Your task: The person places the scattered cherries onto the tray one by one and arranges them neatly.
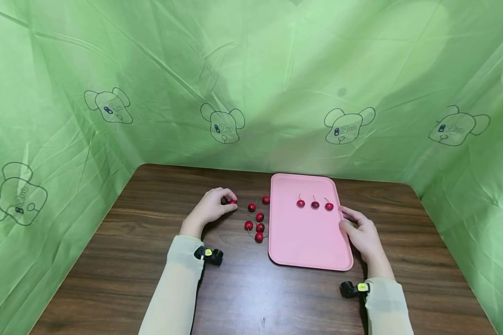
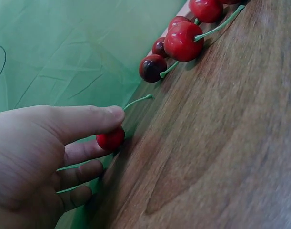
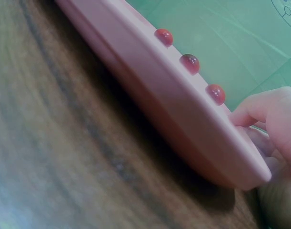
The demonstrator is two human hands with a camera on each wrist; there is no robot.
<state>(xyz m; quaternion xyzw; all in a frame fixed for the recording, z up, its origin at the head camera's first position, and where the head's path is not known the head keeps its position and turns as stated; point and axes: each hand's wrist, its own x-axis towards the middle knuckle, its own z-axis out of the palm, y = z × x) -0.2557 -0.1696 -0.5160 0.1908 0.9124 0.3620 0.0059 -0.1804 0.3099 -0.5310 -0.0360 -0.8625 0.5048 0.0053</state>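
My left hand [image 1: 211,206] pinches a red cherry [image 2: 110,139] between thumb and fingers, at or just above the table left of the loose group. Its green stem sticks out past the thumb in the left wrist view. Several more cherries [image 1: 248,225] with stems lie on the wood between this hand and a pink tray [image 1: 308,244]. Three cherries [image 1: 315,204] sit in a row across the upper part of the tray. At the tray's right edge, my right hand [image 1: 362,235] grips the rim, thumb on the near side; its other fingers are partly hidden.
The dark wooden table [image 1: 251,293] extends on both sides and in front of the tray. Green fabric [image 1: 276,83] with printed mouse-like heads walls the table at the back and sides. A black wrist camera [image 1: 209,255] is strapped on each forearm.
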